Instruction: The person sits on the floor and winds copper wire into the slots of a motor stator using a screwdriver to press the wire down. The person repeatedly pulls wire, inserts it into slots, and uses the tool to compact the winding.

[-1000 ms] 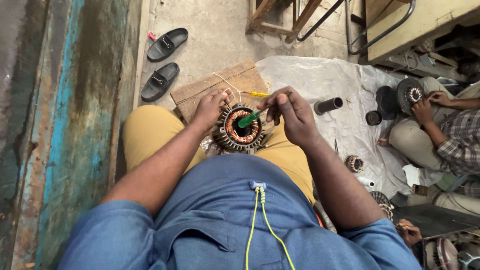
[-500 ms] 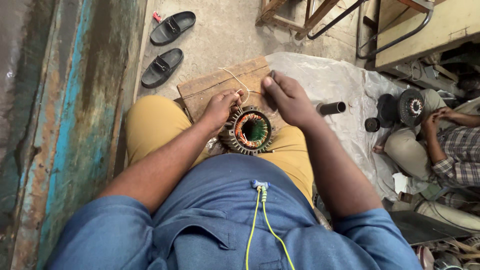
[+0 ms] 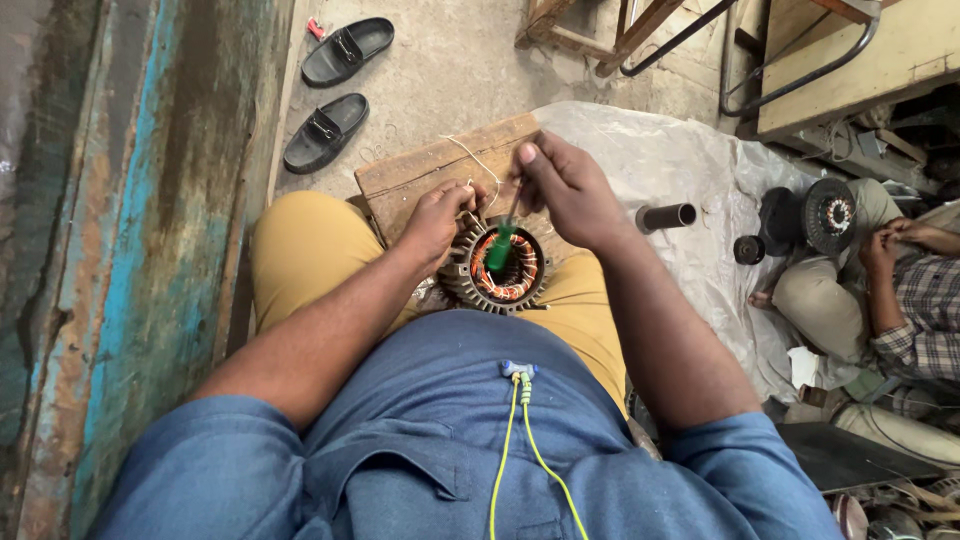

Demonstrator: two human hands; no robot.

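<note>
Motor stator [image 3: 497, 272] with copper windings rested on lap; left hand [image 3: 440, 220] gripped its rim, right hand [image 3: 565, 185] pinched green-handled screwdriver [image 3: 501, 245] inside, above wooden board [image 3: 430, 170].

Left hand [image 3: 440, 222] covers the upper-left rim of the round finned metal stator with copper windings [image 3: 497, 272]; fingertip contact there can't be made out. Right hand [image 3: 566, 188] hides the upper shaft of the green-handled screwdriver [image 3: 499, 246]; its tip is out of sight too. Thin pale wire [image 3: 478, 160] too fine to trace to either end. Worn wooden board [image 3: 440, 172] partly under both hands. Co-worker in checked shirt [image 3: 925, 300] cut off by right edge. Wooden bench [image 3: 880, 60] cropped at top.
</note>
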